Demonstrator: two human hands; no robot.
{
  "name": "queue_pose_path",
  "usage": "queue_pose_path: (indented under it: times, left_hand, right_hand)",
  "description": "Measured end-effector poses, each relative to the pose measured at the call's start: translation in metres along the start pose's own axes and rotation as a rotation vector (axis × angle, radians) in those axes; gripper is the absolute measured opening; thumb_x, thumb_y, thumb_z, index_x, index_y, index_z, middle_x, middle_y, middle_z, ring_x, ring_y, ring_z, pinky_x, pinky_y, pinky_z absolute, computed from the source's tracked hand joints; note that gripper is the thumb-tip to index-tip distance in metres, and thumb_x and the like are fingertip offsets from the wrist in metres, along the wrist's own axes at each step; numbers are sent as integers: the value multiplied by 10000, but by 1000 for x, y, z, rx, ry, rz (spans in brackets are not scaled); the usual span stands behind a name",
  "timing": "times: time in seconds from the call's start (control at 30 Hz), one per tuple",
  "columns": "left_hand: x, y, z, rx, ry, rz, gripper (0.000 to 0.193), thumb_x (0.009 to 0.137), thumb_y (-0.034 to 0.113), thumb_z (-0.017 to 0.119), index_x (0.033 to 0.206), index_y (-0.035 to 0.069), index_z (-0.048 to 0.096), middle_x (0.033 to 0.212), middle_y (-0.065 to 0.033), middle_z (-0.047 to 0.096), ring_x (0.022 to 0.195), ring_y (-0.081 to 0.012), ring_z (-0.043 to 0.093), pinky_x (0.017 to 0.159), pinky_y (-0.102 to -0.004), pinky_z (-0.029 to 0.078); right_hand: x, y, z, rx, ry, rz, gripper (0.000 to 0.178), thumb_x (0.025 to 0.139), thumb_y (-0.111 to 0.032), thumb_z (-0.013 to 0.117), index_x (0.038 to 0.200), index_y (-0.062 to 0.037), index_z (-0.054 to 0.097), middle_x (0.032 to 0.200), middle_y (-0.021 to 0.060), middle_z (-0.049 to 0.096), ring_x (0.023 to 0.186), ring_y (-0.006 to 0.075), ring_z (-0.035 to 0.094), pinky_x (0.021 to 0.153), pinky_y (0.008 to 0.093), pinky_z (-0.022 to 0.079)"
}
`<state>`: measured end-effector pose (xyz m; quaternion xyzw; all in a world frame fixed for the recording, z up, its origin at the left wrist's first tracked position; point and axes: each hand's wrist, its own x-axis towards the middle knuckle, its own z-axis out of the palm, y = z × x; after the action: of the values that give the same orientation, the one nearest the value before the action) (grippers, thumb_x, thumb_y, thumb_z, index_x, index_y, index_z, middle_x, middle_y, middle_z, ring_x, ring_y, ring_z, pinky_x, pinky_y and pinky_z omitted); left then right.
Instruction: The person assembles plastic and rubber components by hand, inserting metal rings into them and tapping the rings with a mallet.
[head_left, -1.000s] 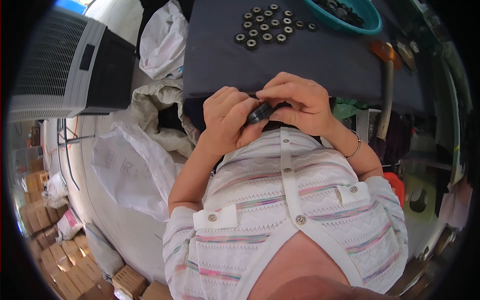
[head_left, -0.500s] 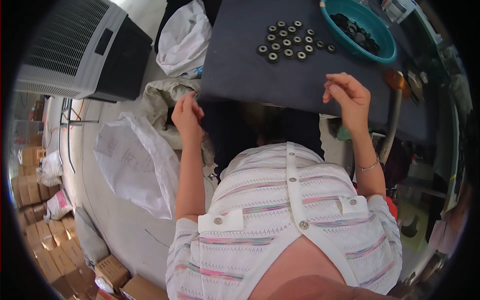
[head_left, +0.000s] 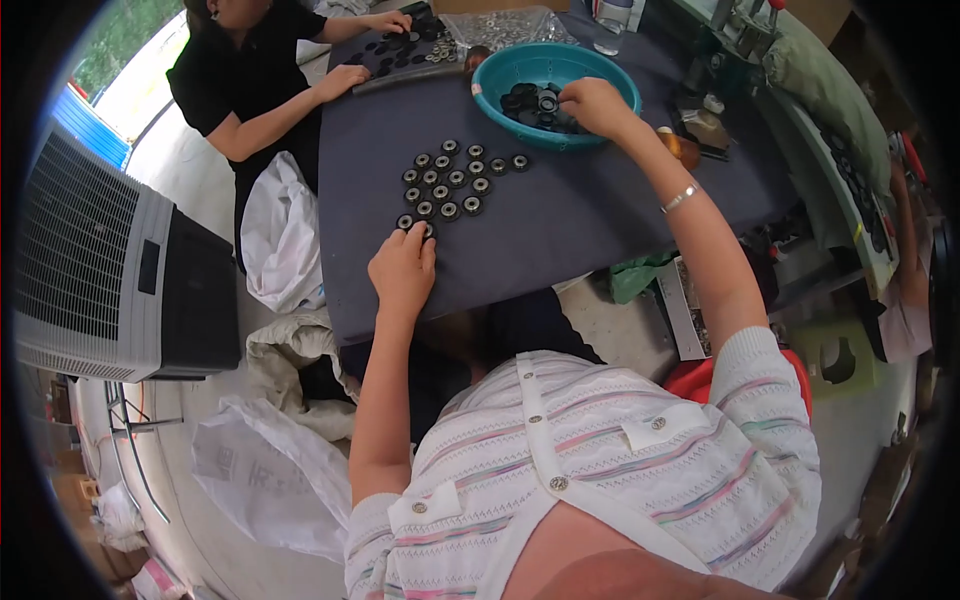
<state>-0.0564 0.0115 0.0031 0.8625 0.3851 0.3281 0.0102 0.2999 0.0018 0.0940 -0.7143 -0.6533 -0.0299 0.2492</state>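
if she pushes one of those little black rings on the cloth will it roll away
Probably not: the rings lie flat on the dark cloth, so one would likely slide. Tipped on edge, its round shape could roll. The left hand covers one easily, suggesting lightness.

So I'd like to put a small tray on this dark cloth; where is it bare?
The widest bare stretch of the dark cloth lies right of the cluster of black rings, below the teal bowl, under the right hand's forearm. A narrower strip runs along the near edge beside the left hand. The far end, by the co-worker's hands, is crowded.
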Motion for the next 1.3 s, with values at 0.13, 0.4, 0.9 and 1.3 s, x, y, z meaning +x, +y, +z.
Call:
queue_pose_path:
  times: [0.13, 0.4, 0.9, 1.3]
  left_hand:
    - [-1, -4, -1, -134, 18, 23, 189, 767, 160, 631, 947, 103, 625, 750, -72, 583, 700, -276, 595, 574, -389, 462]
    - [-3, -4, 1, -89, 45, 55, 193, 743, 153, 642, 907, 55, 608, 749, -75, 587, 700, -275, 592, 585, -383, 465]
    - [-5, -2, -8, -298, -165, -31, 219, 704, 167, 697, 815, 73, 533, 636, -90, 564, 603, -283, 584, 531, -382, 428]
    - [-22, 74, -61, -1152, -302, -311, 170, 895, 111, 540, 1003, -4, 604, 713, -17, 559, 577, -58, 488, 513, -202, 400]
  right_hand:
    - [40, -2, 27, -152, -324, 59, 235, 782, -200, 628, 929, -20, 666, 821, 175, 650, 768, 319, 625, 705, 388, 489]
    - [66, -14, 62, -251, -471, 189, 326, 754, -171, 680, 1041, -22, 639, 1085, 195, 611, 1004, 343, 591, 811, 399, 497]
    - [-47, -81, 0, 946, -95, 65, 111, 828, -36, 597, 932, 1, 614, 739, 12, 589, 617, 81, 570, 544, 220, 491]
    - [-159, -153, 23, 1317, -237, 90, 112, 807, 30, 612, 918, 15, 602, 740, 27, 585, 648, 77, 579, 580, 200, 490]
